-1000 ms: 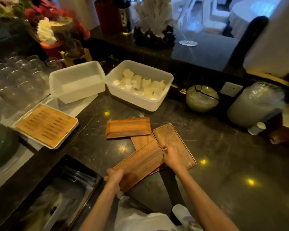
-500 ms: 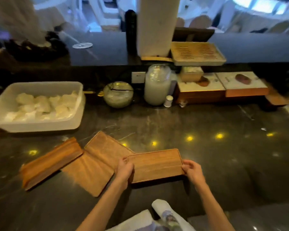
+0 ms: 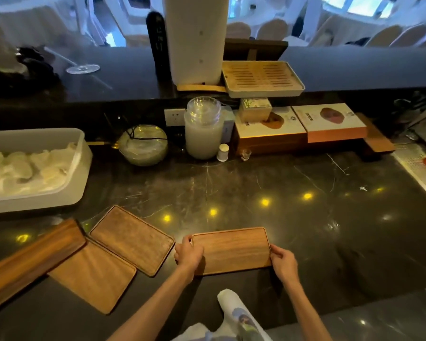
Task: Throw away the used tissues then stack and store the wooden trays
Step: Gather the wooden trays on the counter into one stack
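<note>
1. Held tray (image 3: 231, 251): stiff wood, probably light, smooth; best gripped at both short ends.
2. Left hand (image 3: 189, 253) and right hand (image 3: 283, 262): fingers curled shut on those ends, just above the dark surface (image 3: 305, 217).
3. Right of the three other trays (image 3: 132, 239), apart from them.

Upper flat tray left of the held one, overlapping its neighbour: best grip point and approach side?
Judgement: take the flat tray by its two short ends, like the left hand and right hand do on the held tray. It lies flat with a thin raised rim. Its left long edge overlaps the lower tray, so come from the near-right end.
</note>
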`<state>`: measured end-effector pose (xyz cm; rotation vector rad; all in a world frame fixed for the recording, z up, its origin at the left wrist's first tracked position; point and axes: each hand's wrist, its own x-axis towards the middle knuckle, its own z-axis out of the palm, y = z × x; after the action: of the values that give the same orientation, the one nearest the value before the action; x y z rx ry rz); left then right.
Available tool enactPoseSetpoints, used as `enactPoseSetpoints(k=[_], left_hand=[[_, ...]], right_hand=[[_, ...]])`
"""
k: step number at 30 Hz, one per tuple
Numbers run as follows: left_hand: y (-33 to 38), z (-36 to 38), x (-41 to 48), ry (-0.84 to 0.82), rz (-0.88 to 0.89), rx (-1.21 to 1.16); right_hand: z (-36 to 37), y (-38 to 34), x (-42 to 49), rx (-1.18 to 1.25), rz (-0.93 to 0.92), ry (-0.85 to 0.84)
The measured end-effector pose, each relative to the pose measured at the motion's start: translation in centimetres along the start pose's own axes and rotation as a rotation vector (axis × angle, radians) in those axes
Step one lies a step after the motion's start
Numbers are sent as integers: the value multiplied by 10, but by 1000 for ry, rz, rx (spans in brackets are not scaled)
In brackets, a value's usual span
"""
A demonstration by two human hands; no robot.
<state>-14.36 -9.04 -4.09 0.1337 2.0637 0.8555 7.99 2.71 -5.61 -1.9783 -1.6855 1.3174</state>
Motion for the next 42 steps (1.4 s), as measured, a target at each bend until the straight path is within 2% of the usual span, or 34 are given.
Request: enactPoseSetpoints(k=[6, 9, 11, 13, 15, 17, 19, 21, 23, 25, 28, 31, 33, 37, 42], left_hand=[[-6, 4, 3, 3, -4, -13], [-5, 3, 6, -26, -24, -14], [-3, -5, 8, -92, -49, -47], [1, -23, 12, -147, -55, -108], [6, -50, 22, -145, -20, -153], [11, -85, 38, -86, 49, -160], [15, -124, 54, 52, 131, -73], [17, -161, 70, 249, 164, 105], [18, -192, 80, 374, 139, 322], [14, -214, 89, 369, 73, 485], [6, -229, 97, 283, -5, 605], [-4, -232, 102, 264, 7, 657], [-7, -234, 104, 273, 21, 658], [-7, -237, 106, 258, 17, 673], [2, -244, 106, 304, 55, 570]], right_hand=[[7, 4, -2, -43, -95, 20], [8, 4, 0, -110, -63, 4], [9, -1, -2, -220, -20, 66], [14, -11, -10, -322, -78, 158], [25, -27, -18, -330, -195, 172], [46, -47, -25, -283, -300, 60], [78, -73, -34, -197, -347, -126], [115, -98, -47, -210, -408, -271], [151, -116, -60, -276, -437, -345], [180, -126, -71, -394, -446, -356], [206, -127, -81, -597, -390, -368], [216, -117, -85, -633, -290, -439], [221, -111, -88, -598, -223, -493], [229, -108, -90, -376, -57, -569], [214, -102, -92, -217, -76, -598]])
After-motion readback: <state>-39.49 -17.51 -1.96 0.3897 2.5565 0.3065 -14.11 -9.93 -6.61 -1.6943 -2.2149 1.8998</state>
